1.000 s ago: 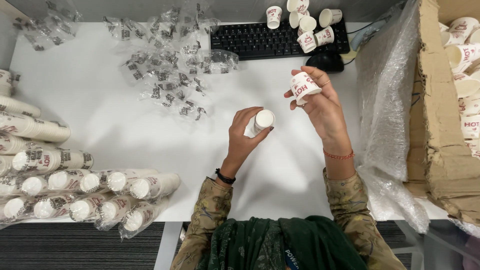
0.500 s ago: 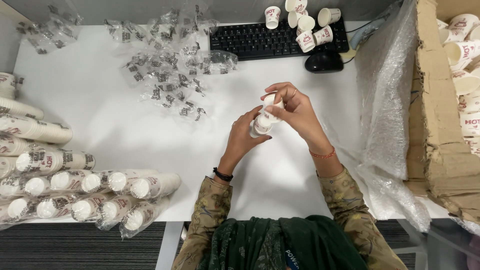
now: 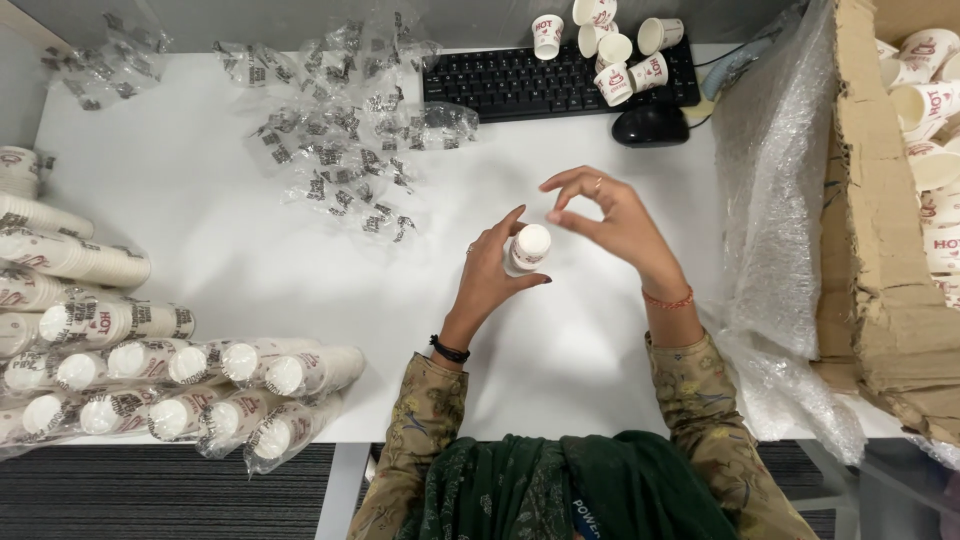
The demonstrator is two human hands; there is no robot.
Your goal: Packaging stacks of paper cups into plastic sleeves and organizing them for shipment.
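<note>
White paper cups, nested into a short stack point(image 3: 526, 248), sit in the grip of the person's left hand point(image 3: 490, 275), fingers and thumb wrapped around the stack above the middle of the white desk point(image 3: 250, 260). At about two o'clock from it, the right hand point(image 3: 612, 220) hovers just beside the stack with its fingers loosely curled and spread, holding nothing; whether a fingertip touches the stack's rim cannot be told. At twelve o'clock, near the desk's far edge, lies a black keyboard point(image 3: 520, 85) with several loose cups point(image 3: 615, 45) resting on and above it, and a black mouse point(image 3: 650, 125) just to its right. Crumpled clear plastic wrappers point(image 3: 345, 130) are scattered at eleven o'clock. At eight o'clock, long wrapped sleeves of cups point(image 3: 180, 385) lie side by side. At three o'clock stands a torn cardboard box point(image 3: 880, 260) lined with bubble wrap point(image 3: 775, 200).
</note>
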